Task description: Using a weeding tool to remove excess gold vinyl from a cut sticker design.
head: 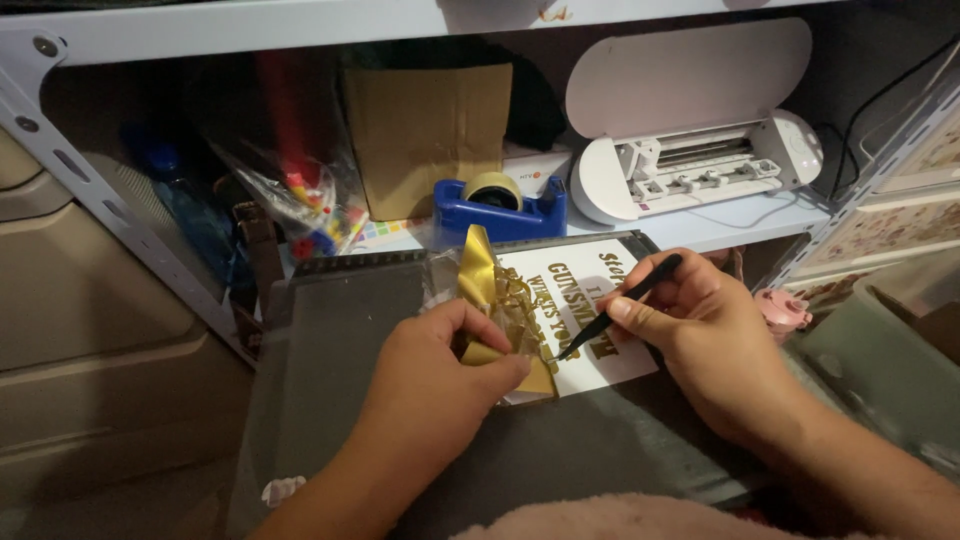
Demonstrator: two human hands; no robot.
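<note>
White sheet with gold vinyl lettering (585, 300), head view: lies on the dark cutting mat (340, 340). Left hand (435, 375) grips peeled gold foil waste (480, 285); right hand (700, 325) pinches a thin black weeding tool (625, 302). Most letters look cleared; the strip near the foil appears unfinished.

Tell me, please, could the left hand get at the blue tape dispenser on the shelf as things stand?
Probably not at once: the left hand is busy gripping the gold foil. Otherwise the way looks free, since the tape dispenser sits at the shelf's front edge just beyond the foil.

Glossy gold foil (480, 285), matt white sheet (585, 310), black tool (625, 305).
</note>
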